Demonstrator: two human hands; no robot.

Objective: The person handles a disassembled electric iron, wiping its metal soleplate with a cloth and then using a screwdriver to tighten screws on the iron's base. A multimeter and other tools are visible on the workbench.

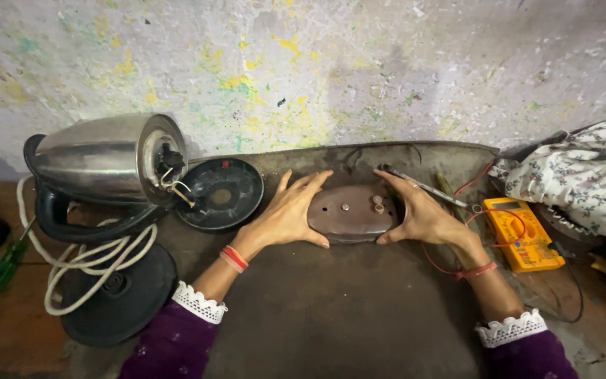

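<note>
Both hands cupped around brown oval metal plate [351, 210], mid-table, far side near wall. Left hand [287, 214] half open, fingers spread along plate's left edge, thumb at near rim. Right hand [419, 210] half open likewise, pressing right edge; no closed grip, plate resting on dark table [331, 309]. Small studs on plate top, exposed.

Left: steel kettle body [106, 160] lying on its side, wires loose at open base; black round base cover [220, 194] just beside; white cord [85, 263] coiled over black disc [122, 298]. Right: yellow multimeter [524, 233], red lead [450, 263] looped under right wrist.

Risks, judged: lead snagging on wrist, dragging meter; plate slipping from open-handed hold; plate edge cutting fingers.
</note>
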